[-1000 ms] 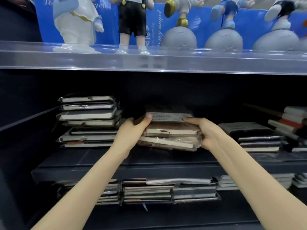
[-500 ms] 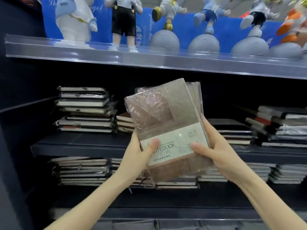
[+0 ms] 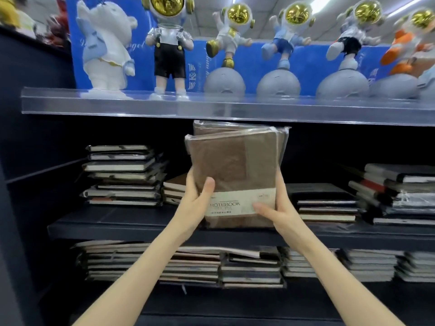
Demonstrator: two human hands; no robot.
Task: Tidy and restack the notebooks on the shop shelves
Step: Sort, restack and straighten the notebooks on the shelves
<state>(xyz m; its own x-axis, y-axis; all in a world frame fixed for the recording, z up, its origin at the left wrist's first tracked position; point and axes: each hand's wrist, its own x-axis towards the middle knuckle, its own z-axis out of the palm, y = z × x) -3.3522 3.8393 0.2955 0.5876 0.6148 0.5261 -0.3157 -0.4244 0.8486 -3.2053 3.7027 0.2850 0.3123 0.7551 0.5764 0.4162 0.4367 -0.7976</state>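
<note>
Glossy crinkled plastic wrap over matt brown notebooks (image 3: 235,170); shiny gold-helmeted figurines (image 3: 231,36).

**Figurines Crowding the Upper Ledge**

A white animal figure (image 3: 106,50) is standing at the left end of the clear rail (image 3: 141,105), beside an astronaut in black shorts (image 3: 169,48). Further right, gold-visored astronauts (image 3: 231,31) are balancing on grey domes (image 3: 223,82). A blue panel (image 3: 310,64) is standing behind them.

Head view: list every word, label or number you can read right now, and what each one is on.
"NOTEBOOK": on the pale band of the front brown notebook.
Smaller line beneath it: too blurred to read.
Small mark at the band's upper right: too small to read.
White script on the blue board behind the figurines: partly hidden, unreadable.
</note>
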